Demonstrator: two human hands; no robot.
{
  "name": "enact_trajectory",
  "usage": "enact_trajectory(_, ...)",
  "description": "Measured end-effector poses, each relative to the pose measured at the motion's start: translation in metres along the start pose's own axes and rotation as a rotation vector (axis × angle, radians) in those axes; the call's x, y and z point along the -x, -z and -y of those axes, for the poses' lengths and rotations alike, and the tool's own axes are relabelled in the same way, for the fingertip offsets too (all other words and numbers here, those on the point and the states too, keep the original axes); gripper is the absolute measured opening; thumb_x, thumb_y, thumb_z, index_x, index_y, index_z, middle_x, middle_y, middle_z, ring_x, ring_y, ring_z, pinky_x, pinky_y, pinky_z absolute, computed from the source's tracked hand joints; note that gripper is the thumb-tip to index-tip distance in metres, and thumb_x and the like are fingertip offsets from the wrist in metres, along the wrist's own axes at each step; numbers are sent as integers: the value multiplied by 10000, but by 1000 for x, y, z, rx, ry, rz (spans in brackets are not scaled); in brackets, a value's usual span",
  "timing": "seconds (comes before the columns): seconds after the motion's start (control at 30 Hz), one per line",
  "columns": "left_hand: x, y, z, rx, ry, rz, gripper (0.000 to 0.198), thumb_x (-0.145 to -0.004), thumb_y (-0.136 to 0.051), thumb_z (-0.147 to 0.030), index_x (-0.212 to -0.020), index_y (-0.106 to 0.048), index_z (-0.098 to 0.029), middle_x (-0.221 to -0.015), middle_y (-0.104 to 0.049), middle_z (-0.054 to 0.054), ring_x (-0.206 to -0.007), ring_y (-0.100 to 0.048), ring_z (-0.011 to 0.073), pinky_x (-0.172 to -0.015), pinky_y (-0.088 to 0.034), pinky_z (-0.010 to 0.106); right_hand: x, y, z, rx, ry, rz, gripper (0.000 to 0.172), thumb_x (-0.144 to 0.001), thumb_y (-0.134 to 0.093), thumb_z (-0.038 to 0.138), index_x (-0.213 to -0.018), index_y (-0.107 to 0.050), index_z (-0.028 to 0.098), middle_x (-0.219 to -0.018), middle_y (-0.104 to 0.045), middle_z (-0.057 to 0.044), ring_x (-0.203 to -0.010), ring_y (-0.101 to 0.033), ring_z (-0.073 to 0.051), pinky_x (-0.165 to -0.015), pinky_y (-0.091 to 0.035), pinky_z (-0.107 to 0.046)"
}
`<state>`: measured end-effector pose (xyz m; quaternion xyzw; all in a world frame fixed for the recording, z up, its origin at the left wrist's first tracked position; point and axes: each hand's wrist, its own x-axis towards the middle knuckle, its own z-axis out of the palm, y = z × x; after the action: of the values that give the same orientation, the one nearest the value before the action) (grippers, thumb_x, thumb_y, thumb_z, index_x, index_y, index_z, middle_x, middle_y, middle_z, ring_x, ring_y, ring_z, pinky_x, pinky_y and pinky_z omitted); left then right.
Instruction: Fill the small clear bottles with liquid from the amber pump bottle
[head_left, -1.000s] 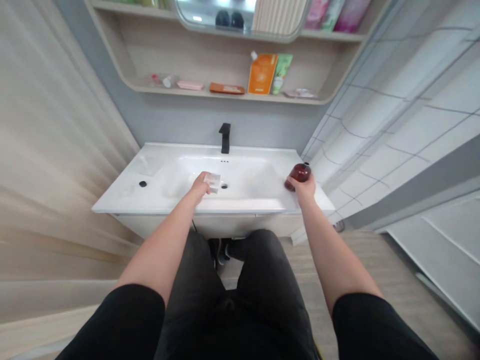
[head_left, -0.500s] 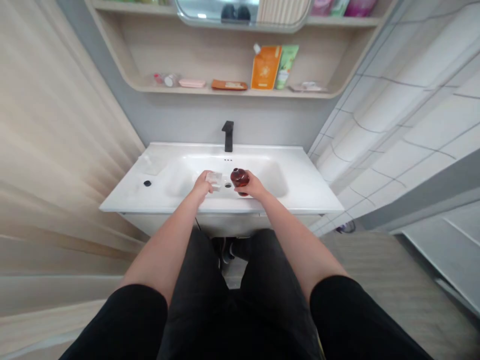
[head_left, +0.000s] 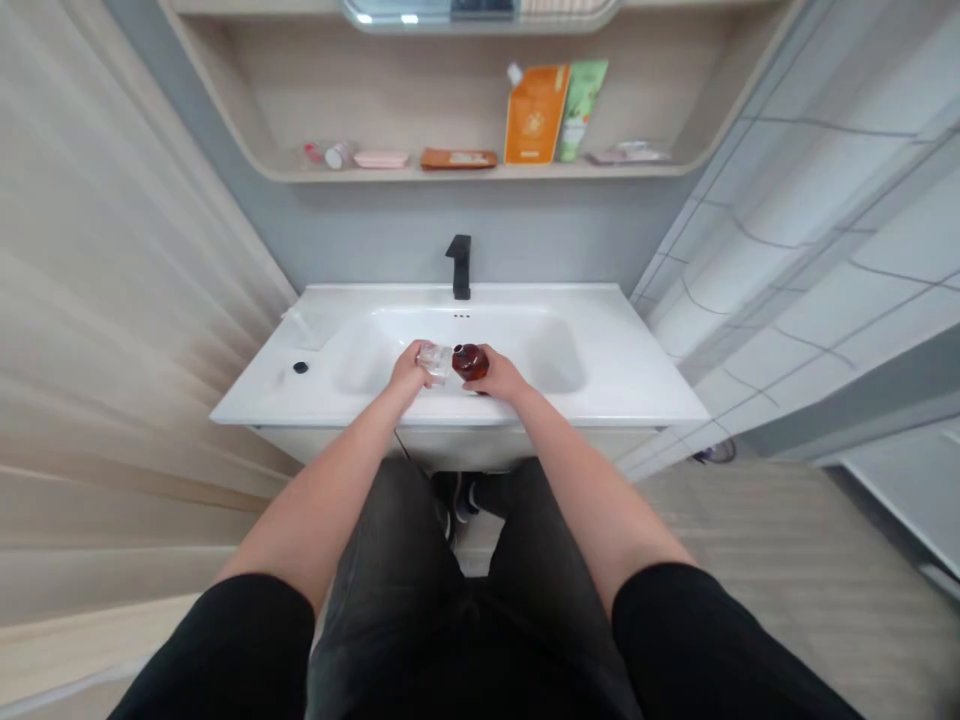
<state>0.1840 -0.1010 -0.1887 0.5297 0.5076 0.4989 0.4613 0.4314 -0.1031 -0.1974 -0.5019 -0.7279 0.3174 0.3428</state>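
Over the white sink basin [head_left: 555,350], my left hand [head_left: 410,368] is closed round a clear, see-through cup [head_left: 435,364]. My right hand [head_left: 501,376] grips a dark red-brown bottle [head_left: 472,364], whose open mouth tilts left toward the cup. The bottle's mouth is right beside the cup's rim; whether they touch I cannot tell. Any liquid passing between them is too small to make out. Behind both hands stands the black faucet [head_left: 460,268].
A small black cap [head_left: 301,367] lies on the counter at the left, near a clear plastic item [head_left: 304,325]. Above, a shelf [head_left: 360,176] holds an orange pouch [head_left: 536,115], a green tube [head_left: 581,110] and several small items. A curtain [head_left: 112,300] hangs at the left.
The bottle in my right hand has moved left and tilted further, so its mouth is now next to the cup. The camera view has shifted slightly.
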Motion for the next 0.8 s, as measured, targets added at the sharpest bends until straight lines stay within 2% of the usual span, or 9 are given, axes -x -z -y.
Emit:
enact_trajectory(0.33, -6, 4, -9, -151, 8, 10, 648, -431, -630, -64, -1045, -717, -251, -876, -676, -25, -816, -611, 202, -619, -434, 246, -1, -1, 3, 44, 7, -15, 797, -616, -1007, 248, -1355, -706, 253, -1161, -825, -39, -1071, -780, -321, -989, -599, -433)
enact_trajectory(0.57, -18, 16, -27, -406, -33, 104, 665, -441, -664, -9, -1062, -739, -236, -869, -698, -15, -779, -598, 200, -617, -420, 261, 0, -1, 5, 57, 17, -23, 774, -606, -1018, 264, -1321, -722, 246, -1161, -823, -51, -1053, -778, -319, -988, -597, -430)
enact_trajectory(0.8, -24, 15, -47, -500, -40, 136, 622, -444, -712, -2, -1008, -755, -260, -815, -713, -11, -721, -611, 216, -589, -425, 271, -2, -3, 2, 61, 19, -50, 774, -593, -1034, 278, -1300, -719, 264, -1149, -827, -34, -1049, -779, -312, -984, -601, -434)
